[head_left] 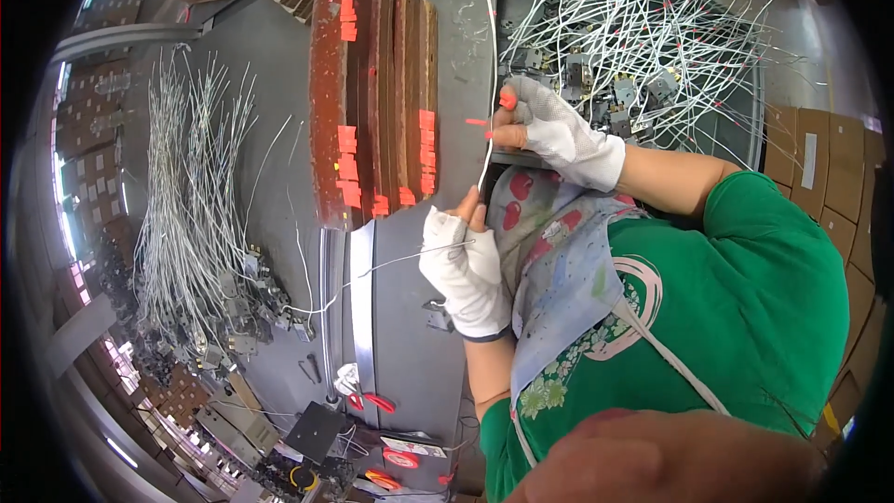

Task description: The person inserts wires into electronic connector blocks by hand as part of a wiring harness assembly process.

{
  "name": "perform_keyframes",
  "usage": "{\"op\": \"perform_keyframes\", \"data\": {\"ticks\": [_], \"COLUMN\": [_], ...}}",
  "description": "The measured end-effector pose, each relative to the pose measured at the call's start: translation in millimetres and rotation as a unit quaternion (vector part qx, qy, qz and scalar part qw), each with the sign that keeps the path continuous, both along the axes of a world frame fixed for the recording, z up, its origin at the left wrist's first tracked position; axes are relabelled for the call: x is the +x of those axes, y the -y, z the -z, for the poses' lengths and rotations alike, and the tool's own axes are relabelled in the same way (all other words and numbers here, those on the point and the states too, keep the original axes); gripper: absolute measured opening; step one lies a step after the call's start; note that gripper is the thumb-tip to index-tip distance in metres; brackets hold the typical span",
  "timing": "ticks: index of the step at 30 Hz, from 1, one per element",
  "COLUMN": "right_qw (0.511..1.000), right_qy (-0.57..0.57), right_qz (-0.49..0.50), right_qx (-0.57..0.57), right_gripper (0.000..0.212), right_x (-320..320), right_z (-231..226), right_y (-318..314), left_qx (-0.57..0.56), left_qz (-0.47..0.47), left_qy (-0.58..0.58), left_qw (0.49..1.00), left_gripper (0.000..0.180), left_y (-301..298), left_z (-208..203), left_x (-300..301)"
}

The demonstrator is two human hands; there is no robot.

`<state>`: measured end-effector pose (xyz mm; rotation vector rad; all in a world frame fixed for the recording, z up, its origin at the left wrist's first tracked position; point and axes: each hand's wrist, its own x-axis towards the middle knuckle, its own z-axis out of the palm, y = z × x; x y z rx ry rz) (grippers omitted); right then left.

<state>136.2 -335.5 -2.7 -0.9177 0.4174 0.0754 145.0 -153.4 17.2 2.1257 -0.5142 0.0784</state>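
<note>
My right hand (pixel 559 135), in a white fingerless glove, pinches a long white wire (pixel 494 47) between thumb and fingertips. At those fingertips a small red tape strip (pixel 476 121) sticks out beside the wire. One finger bears a red patch. Lower in the view, my left hand (pixel 463 270), gloved the same way, grips the same wire with its fingertips. A thinner white wire (pixel 396 263) crosses that glove and runs left toward a small metal part (pixel 303 329). Brown slabs (pixel 358 112) stand left of both hands, with rows of red tape pieces along their edges.
A bundle of white wires (pixel 186 205) with metal parts lies at the left. More wires with parts fill a tray (pixel 759 102) at the upper right. Red-handled scissors (pixel 377 401) rest near the bottom. Cardboard boxes (pixel 810 154) are stacked at right.
</note>
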Motion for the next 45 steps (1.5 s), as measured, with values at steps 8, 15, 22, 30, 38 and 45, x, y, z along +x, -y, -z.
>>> {"op": "perform_keyframes", "data": {"ticks": [8,15,22,30,38,45], "right_qw": [0.948,0.96,0.894,0.926,0.97,0.987], "right_qy": [0.313,0.134,0.061,0.062,0.157,0.159], "right_qz": [0.042,0.207,0.438,0.371,0.003,-0.004], "right_qx": [-0.023,-0.13,-0.067,-0.015,-0.186,0.002], "right_gripper": [0.036,0.02,0.009,0.025,0.038,0.029], "right_x": [-6,4,-33,-4,-13,-8], "right_z": [-35,-19,67,45,0,-56], "right_y": [-5,44,243,171,37,-32], "left_qx": [0.031,-0.01,0.149,0.312,0.153,0.108], "left_qz": [0.092,0.067,0.013,-0.126,-0.109,0.069], "left_qy": [-0.064,0.059,-0.195,0.175,0.199,0.061], "left_qw": [0.993,0.996,0.969,0.926,0.962,0.99], "left_gripper": [0.019,0.042,0.013,0.017,0.034,0.05], "left_y": [-5,2,-85,-218,-94,-4], "left_z": [-54,-48,-47,-16,-92,-25], "left_x": [5,4,-5,56,37,-9]}}
